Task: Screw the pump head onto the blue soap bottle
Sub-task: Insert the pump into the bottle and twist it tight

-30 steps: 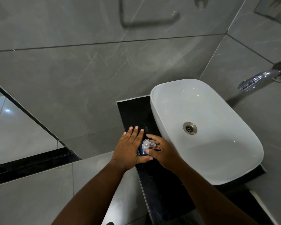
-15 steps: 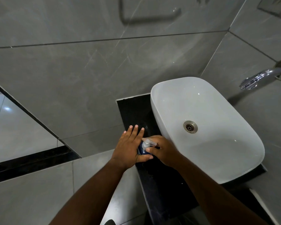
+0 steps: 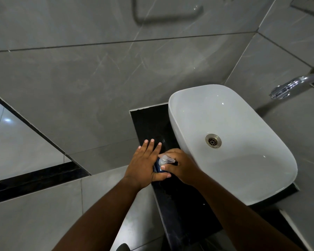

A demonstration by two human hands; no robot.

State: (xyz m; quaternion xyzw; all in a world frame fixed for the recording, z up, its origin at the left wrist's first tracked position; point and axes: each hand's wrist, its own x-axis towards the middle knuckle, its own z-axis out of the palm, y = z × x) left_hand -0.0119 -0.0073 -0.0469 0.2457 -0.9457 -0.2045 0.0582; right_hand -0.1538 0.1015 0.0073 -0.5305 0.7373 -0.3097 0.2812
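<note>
A blue soap bottle (image 3: 158,166) stands upright on the black counter (image 3: 149,124), just left of the basin. A clear pump head (image 3: 166,159) sits on top of it, with its nozzle pointing right. My left hand (image 3: 143,165) steadies the bottle from the left, the palm and thumb against it and the fingers stretched out straight. My right hand (image 3: 179,166) is curled around the pump head and the bottle's neck from the right. Most of the bottle is hidden between my hands.
A white oval basin (image 3: 178,98) with a metal drain (image 3: 213,140) fills the counter's right side. A chrome tap (image 3: 290,86) juts from the grey tiled wall at the far right. The counter's left edge drops to grey floor tiles.
My right hand has twisted around the pump head and its nozzle has swung a little. The left hand and the bottle keep their place on the counter.
</note>
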